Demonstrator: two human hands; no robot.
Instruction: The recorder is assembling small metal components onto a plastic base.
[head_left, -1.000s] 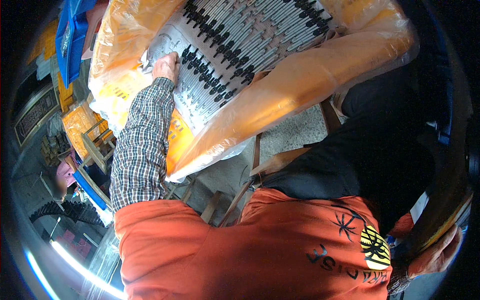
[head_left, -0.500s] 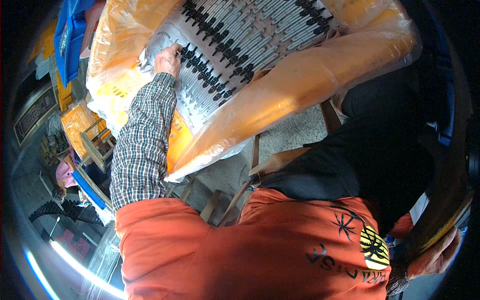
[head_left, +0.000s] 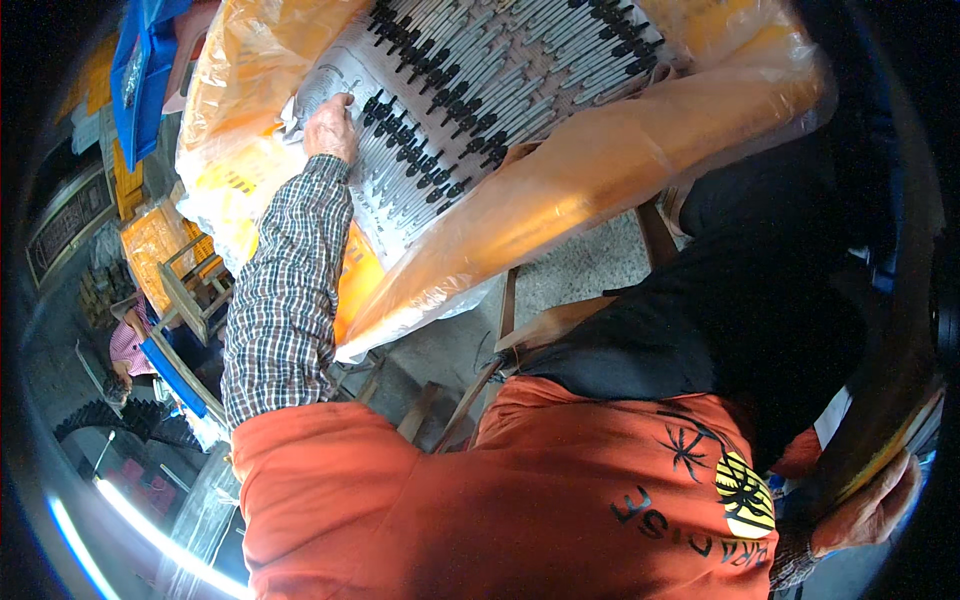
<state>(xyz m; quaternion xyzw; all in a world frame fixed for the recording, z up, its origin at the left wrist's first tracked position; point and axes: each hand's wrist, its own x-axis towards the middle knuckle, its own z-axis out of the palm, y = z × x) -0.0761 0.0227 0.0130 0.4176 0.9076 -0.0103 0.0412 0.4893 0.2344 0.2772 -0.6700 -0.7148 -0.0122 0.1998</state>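
Observation:
My left hand (head_left: 332, 130) is over the near left part of a paper-lined orange crate (head_left: 362, 268), its fingers drawn together. Anything between its fingertips is hidden. Just to its right, a row of thin pale metal rods with black heads (head_left: 412, 150) lies on the printed paper (head_left: 340, 72). Several more rods with black heads (head_left: 460, 100) lie in rows farther right. Off at the lower right, my right hand (head_left: 868, 515) is beside a brown edge, away from the crate. Its fingers are bent, and what they touch cannot be made out.
Clear plastic sheeting (head_left: 600, 190) drapes over the crate's sides. Blue bins (head_left: 140, 85) stand at the upper left. Wooden frames (head_left: 195, 290) and another person (head_left: 130, 345) are at the far left. Timber pieces (head_left: 425, 405) stand on the concrete floor below the crate.
My left hand has drawn back slightly to the left, away from the end of the nearest row of black heads. My right hand has barely moved.

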